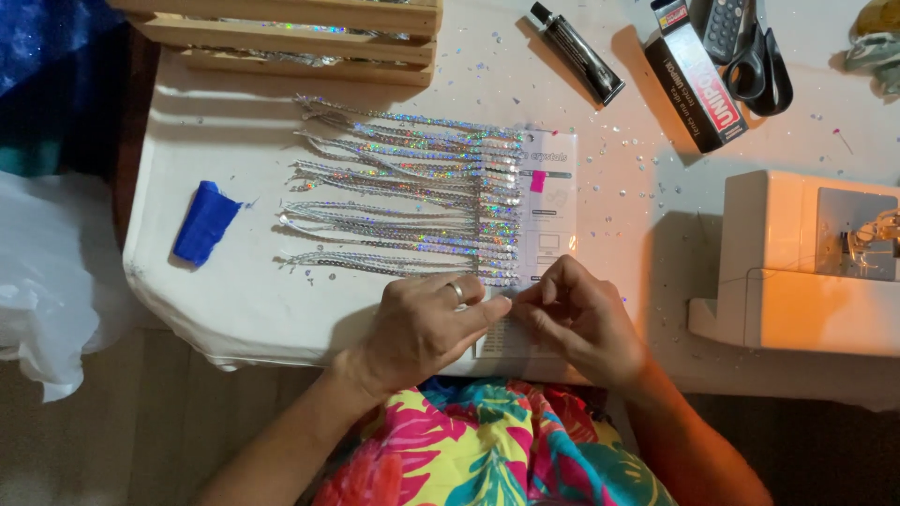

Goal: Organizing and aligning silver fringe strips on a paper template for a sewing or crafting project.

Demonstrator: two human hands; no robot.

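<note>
Meeting at the near edge of the white table (234, 309), the left hand (422, 328) and the right hand (581, 319) bring their fingertips together over the lowest end of the sequin strands (412, 201). The left hand, with a ring on one finger, presses its thumb and forefinger together on what looks like the end of a strand; the right hand's fingers curl in toward the same spot, but whether they pinch anything cannot be told.

The holographic silver sequin strands lie in rows just beyond the hands, their right ends on a printed paper sheet (553, 201) that carries a small pink clip (538, 181). Left of the strands lies a blue folded cloth (206, 223). Beyond them stands a wooden crate (300, 33). Right of the strands sits a white sewing machine (797, 262); further back lie a black glue tube (577, 52), a red-and-black box (696, 80) and black scissors (759, 66).
</note>
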